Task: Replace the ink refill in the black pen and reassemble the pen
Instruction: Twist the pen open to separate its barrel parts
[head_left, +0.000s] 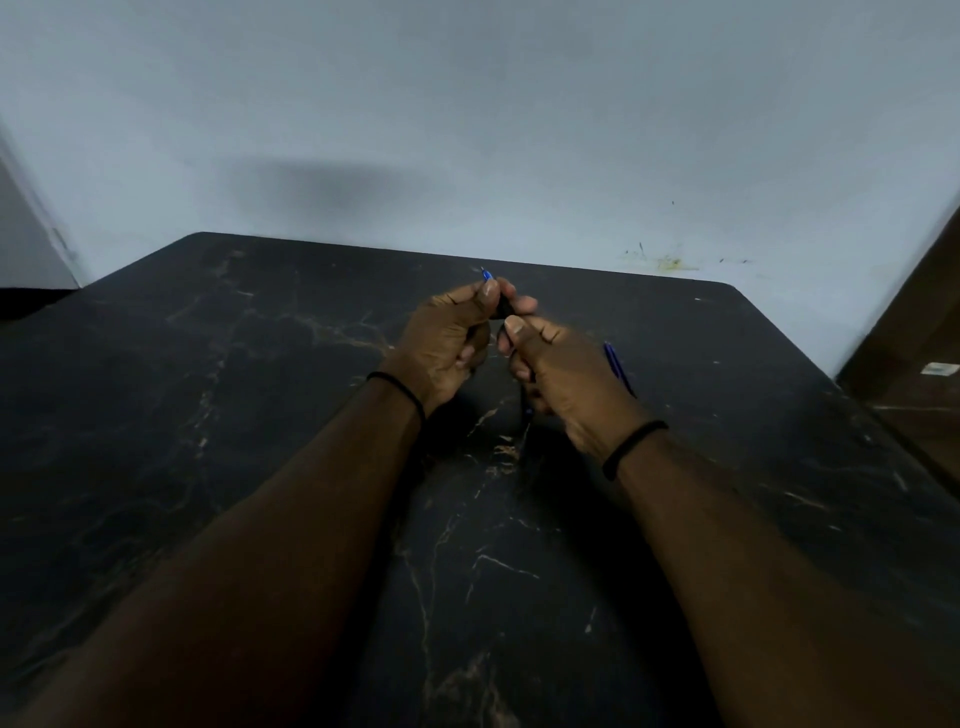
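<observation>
Both of my hands hold the black pen (503, 307) above the middle of the dark marble table (260, 415). My left hand (447, 338) pinches its front section, and a blue refill tip (487, 274) pokes out past the fingers toward the wall. My right hand (556, 369) grips the rear barrel (523, 402), which runs down under the palm. Fingers hide most of the pen, so I cannot tell whether the two sections are joined. A second blue refill (618, 369) lies on the table just right of my right hand.
The table's far edge meets a pale wall (467, 130). A brown wooden surface (914, 338) stands at the right beside the table. Black bands circle both wrists.
</observation>
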